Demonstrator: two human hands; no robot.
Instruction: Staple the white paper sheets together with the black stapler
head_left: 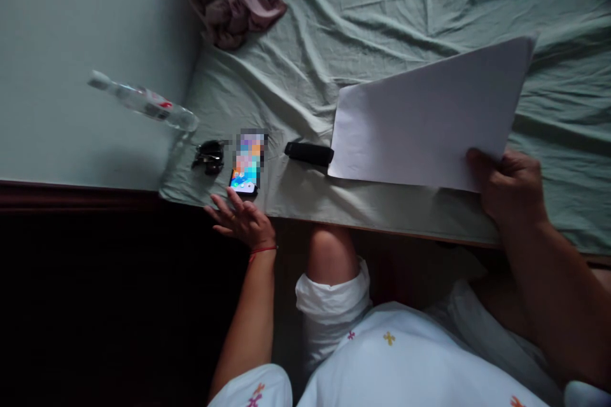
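My right hand (513,187) grips the right corner of a stack of white paper (420,121), thumb on top. The stack is tilted, with its right side lifted off the green cloth. My left hand (243,219), with a red string at the wrist, has its fingers spread at the near end of a phone (247,165). One fingertip touches or nearly touches the phone's lower edge. The phone lies face up with its screen lit, partly pixelated. A black oblong object (309,153) lies between the phone and the paper, its right end against the paper's left edge.
A wrinkled green cloth (382,19) covers the table. Dark folded sunglasses (209,157) lie left of the phone. A clear plastic bottle (147,103) stands near the left wall (95,6). Crumpled pink fabric (243,3) lies at the far left. My knee is below the near edge.
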